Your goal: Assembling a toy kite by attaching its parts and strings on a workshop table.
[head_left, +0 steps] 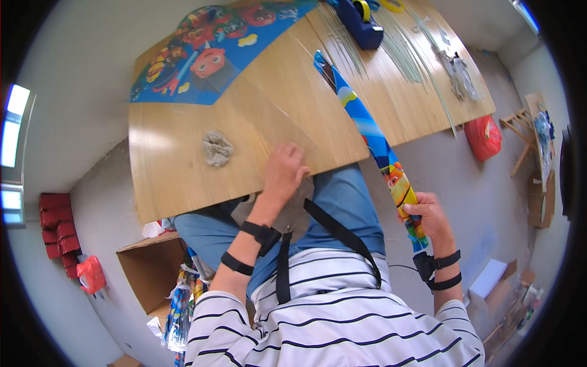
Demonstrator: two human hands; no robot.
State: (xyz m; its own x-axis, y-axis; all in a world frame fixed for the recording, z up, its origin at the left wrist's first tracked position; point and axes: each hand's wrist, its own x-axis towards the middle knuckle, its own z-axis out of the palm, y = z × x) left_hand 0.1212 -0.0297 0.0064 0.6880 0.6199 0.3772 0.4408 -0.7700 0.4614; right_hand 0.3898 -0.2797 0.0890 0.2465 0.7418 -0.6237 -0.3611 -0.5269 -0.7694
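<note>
My right hand (426, 214) is closed round the lower part of a long, narrow folded sheet (374, 131) with a glossy blue and yellow cartoon print. The folded sheet slants up and left from this hand, its far end over the table (165, 165). At the table's near edge my left hand (285, 171) has its fingers bent together; whatever they may hold cannot be made out. Just beyond them lies a faint strip of clear film (275, 119). A crumpled grey cloth (217, 148) sits left of that hand. Farther back, a cartoon-printed blue sheet (211, 58) lies spread out.
A blue tape dispenser (362, 25) stands at the back, among several thin pale rods (394, 55). Grey tangled bits (457, 76) lie at the table's right. A red bag (483, 138) is beyond the right edge. An open cardboard box (143, 269) stands at lower left, beside wrapped colourful rolls (177, 309).
</note>
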